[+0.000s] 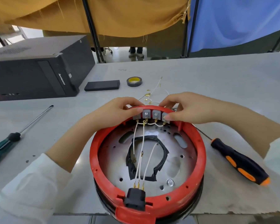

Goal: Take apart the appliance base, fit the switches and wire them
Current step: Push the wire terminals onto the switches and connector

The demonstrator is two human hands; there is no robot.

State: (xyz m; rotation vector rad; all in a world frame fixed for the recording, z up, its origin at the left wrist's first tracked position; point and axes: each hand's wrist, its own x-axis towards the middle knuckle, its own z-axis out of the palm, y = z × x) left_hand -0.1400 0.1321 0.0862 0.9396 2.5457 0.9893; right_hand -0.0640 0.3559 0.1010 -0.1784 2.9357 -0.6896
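The round red appliance base [199,152] lies open side up at the table's near edge, its metal plate exposed. Several grey switches [150,114] sit in a row along its far rim, linked by short white wires. My left hand [116,113] grips the far rim at the leftmost switch, thumb on the switch. My right hand [187,109] grips the rim at the rightmost switch, thumb pressing it. Long white wires [142,143] run from the switches down to a black power socket [135,198] at the near rim. Loose wires with brass terminals [152,92] lie behind the base.
A green-handled screwdriver [14,138] lies at the left, an orange-and-black one [239,160] at the right. A roll of black tape [134,81] and a flat black box [102,85] sit further back. A black computer case [36,68] stands at the far left.
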